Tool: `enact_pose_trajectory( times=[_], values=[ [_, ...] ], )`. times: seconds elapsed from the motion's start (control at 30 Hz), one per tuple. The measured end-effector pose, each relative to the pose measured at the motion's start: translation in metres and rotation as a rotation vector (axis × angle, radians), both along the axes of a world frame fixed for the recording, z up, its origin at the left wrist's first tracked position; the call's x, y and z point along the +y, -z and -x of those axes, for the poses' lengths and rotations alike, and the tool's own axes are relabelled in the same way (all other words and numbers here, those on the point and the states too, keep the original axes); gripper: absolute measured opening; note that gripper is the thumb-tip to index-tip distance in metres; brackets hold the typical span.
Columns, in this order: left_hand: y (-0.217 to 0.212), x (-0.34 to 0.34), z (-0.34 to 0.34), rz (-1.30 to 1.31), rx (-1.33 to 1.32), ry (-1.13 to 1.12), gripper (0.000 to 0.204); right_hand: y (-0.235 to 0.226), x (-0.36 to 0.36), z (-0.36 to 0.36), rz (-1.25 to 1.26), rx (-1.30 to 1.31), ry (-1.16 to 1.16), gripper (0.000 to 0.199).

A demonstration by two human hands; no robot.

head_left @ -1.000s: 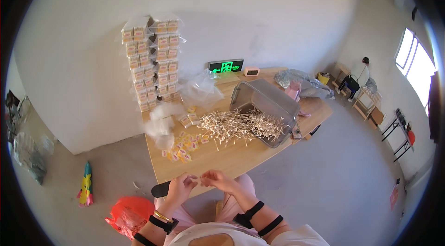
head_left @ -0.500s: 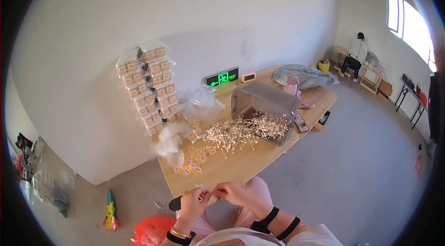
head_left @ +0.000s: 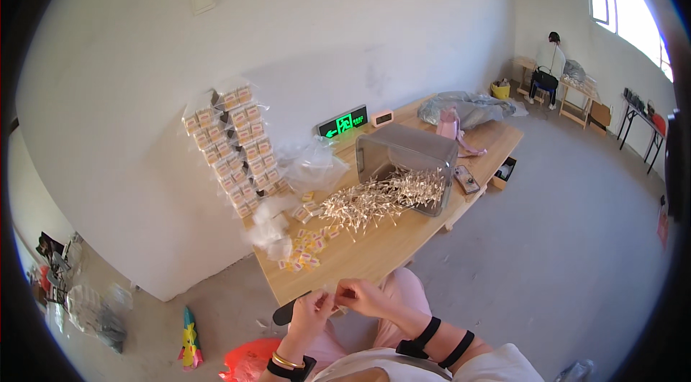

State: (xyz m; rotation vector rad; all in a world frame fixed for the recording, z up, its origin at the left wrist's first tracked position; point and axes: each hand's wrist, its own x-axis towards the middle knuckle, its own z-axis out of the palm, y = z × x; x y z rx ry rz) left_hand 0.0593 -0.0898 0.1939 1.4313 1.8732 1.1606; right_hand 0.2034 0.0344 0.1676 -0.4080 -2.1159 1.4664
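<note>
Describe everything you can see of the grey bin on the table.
The grey bin is box-shaped, with rounded corners and a raised rim; its smoky, see-through walls look like plastic. It lies tipped on its side on the wooden table, its open mouth facing roughly toward the wearer. A heap of what look like cotton swabs lies partly inside it, touching it and spilling out. No lid shows on it.

Daylight pours from the window (head_left: 630,15) at upper right, blown out to flat white; the pale wall (head_left: 324,22) carries a faint, soft shadow above the glowing green sign (head_left: 342,123). Overall brightness is moderate. Fisheye curvature bends straight lines toward black corners (bluish fringing shows at upper right), and the cotton swabs (head_left: 360,206) blend into fine, soft detail.
</note>
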Motion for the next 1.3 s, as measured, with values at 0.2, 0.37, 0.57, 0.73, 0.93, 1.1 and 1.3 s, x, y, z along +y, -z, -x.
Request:
enact_pose_trajectory(
  times=[0.2,0.37,0.57,0.73,0.93,1.1,1.3],
  values=[
    [-0.014,-0.012,0.01,0.053,-0.407,0.183,0.031,-0.02,-0.002,-0.011,0.091,0.0,-0.209,0.018],
    [-0.02,-0.024,0.003,-0.016,-0.457,0.182,0.03,-0.022,-0.008,-0.014,0.181,0.068,-0.247,0.022],
    [-0.032,-0.034,0.002,0.181,0.146,-0.122,0.027,-0.038,-0.014,-0.017,0.06,0.086,0.087,0.02],
    [-0.058,-0.031,-0.015,-0.329,0.634,-0.126,0.073,-0.046,-0.018,-0.015,0.101,-0.003,0.007,0.016],
    [-0.042,-0.031,0.0,-0.28,0.478,0.003,0.106,-0.041,-0.025,-0.009,0.185,0.02,-0.06,0.015],
    [-0.054,-0.036,0.002,-0.228,0.56,0.019,0.102,-0.049,-0.033,-0.007,0.079,0.068,0.007,0.015],
    [-0.043,-0.051,0.009,-0.322,0.523,-0.114,0.067,-0.049,-0.043,0.006,0.055,0.028,-0.004,0.016]
  ],
)
